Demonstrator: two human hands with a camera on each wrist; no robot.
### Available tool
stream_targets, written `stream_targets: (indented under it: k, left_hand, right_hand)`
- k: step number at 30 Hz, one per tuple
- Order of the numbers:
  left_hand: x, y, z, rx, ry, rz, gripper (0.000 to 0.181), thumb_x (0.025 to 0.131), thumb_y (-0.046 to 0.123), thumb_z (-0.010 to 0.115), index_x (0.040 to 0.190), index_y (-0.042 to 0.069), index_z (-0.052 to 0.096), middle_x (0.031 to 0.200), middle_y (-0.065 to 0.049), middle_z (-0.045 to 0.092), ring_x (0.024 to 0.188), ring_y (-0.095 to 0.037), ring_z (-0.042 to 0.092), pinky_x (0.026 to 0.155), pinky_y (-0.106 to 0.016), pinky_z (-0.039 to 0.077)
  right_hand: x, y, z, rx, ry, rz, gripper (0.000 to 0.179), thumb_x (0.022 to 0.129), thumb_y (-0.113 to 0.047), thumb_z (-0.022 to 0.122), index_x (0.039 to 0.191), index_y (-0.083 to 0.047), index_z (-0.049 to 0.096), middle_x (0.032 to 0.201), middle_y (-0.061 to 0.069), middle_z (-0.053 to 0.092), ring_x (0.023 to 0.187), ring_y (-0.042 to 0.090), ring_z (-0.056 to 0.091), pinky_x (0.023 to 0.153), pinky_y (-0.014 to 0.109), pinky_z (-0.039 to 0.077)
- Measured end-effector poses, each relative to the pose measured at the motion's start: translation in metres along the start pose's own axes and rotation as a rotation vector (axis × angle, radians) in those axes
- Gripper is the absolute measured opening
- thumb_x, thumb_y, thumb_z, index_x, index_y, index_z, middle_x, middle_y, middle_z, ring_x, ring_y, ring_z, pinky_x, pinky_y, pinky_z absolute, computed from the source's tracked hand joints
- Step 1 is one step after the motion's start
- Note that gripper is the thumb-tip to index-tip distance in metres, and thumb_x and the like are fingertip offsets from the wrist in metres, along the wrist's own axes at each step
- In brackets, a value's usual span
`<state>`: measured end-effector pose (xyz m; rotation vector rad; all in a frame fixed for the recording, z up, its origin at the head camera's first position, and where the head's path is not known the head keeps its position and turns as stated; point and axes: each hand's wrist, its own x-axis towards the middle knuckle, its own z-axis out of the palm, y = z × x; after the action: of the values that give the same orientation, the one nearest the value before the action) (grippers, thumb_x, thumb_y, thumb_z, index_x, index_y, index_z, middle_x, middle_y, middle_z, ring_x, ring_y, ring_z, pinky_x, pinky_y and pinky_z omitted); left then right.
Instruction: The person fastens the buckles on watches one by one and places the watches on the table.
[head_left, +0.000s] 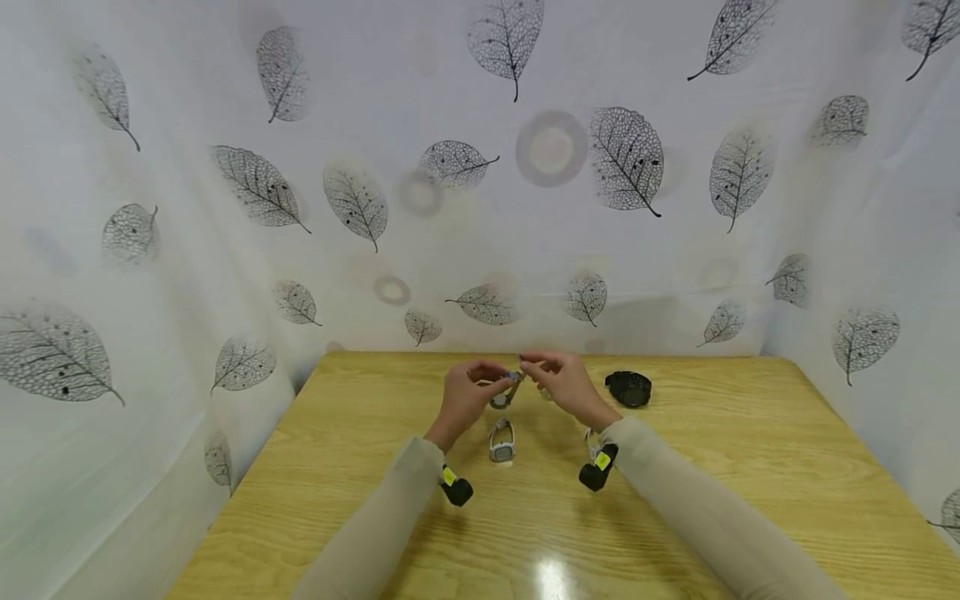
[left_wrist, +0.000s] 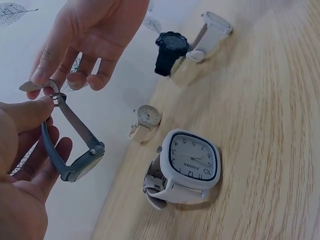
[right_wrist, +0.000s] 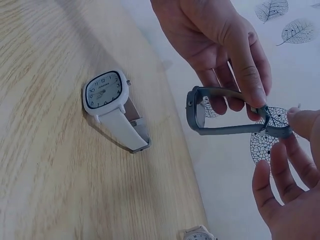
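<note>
Both hands hold a grey-blue wristwatch [left_wrist: 82, 162] above the table, its strap forming a loop with the case hanging at the lower end. My left hand [head_left: 467, 398] pinches the strap beside the buckle [right_wrist: 265, 129] between thumb and finger. The free strap tip is pinched by my right hand [head_left: 568, 385], whose other fingers are loosely bent. In the left wrist view the watch's dial is seen nearly edge-on. Nearest below the hands stands a white square-faced watch [head_left: 502, 451], its strap fastened in a loop.
A black watch [head_left: 630, 389] lies right of the right hand. Beside it in the left wrist view is another white watch [left_wrist: 212, 35]. A small pale round-faced watch [left_wrist: 148, 116] sits near the table's far edge. Leaf-printed white cloth [head_left: 450, 242] hangs behind the wooden table [head_left: 360, 417].
</note>
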<state>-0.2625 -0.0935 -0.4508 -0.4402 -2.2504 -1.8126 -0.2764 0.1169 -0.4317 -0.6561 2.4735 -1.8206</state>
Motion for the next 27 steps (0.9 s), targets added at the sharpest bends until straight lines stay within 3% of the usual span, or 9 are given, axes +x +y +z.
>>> stream_targets:
  k: [2,7,11,18,27]
  left_hand:
    - [0.0,0.001,0.0,-0.002,0.0,-0.014,0.016,0.086,0.012,0.085,0.099,0.006,0.076,0.094,-0.007,0.077,0.087,-0.02,0.074,0.08,-0.032,0.062]
    - [0.0,0.001,-0.001,0.02,-0.004,-0.01,0.014,0.086,0.011,0.085,0.095,0.008,0.075,0.092,-0.005,0.076,0.083,-0.017,0.073,0.077,-0.031,0.062]
    - [-0.001,0.001,-0.001,0.033,-0.011,-0.003,0.013,0.086,0.009,0.085,0.093,0.008,0.074,0.092,-0.006,0.076,0.083,-0.017,0.073,0.075,-0.031,0.062]
    - [-0.003,0.001,-0.001,0.03,-0.024,0.022,0.013,0.086,0.006,0.084,0.089,0.004,0.072,0.095,-0.007,0.076,0.085,-0.018,0.074,0.075,-0.031,0.063]
    - [-0.004,-0.002,0.001,0.036,-0.03,0.041,0.016,0.086,0.005,0.084,0.083,0.006,0.068,0.097,-0.007,0.076,0.085,-0.018,0.074,0.075,-0.03,0.063]
  right_hand:
    - [0.0,0.0,-0.001,-0.033,-0.004,-0.011,0.036,0.103,-0.03,0.066,0.131,-0.008,0.071,0.112,0.012,0.072,0.083,0.024,0.066,0.071,0.057,0.058]
    - [0.003,0.003,-0.005,-0.201,-0.035,-0.088,0.028,0.101,-0.026,0.069,0.123,-0.011,0.075,0.116,0.006,0.073,0.087,0.021,0.067,0.069,0.042,0.059]
    - [0.004,0.001,-0.007,-0.304,-0.074,-0.155,0.021,0.099,-0.02,0.072,0.118,-0.012,0.077,0.113,0.005,0.071,0.079,0.015,0.066,0.059,0.031,0.057]
    - [0.006,-0.003,-0.009,-0.444,-0.133,-0.261,0.016,0.097,-0.014,0.073,0.111,-0.01,0.079,0.107,0.005,0.072,0.072,0.011,0.06,0.058,0.028,0.053]
    - [0.008,-0.002,-0.011,-0.536,-0.192,-0.292,0.014,0.097,-0.012,0.073,0.109,-0.011,0.08,0.104,0.003,0.072,0.077,0.011,0.059,0.066,0.029,0.053]
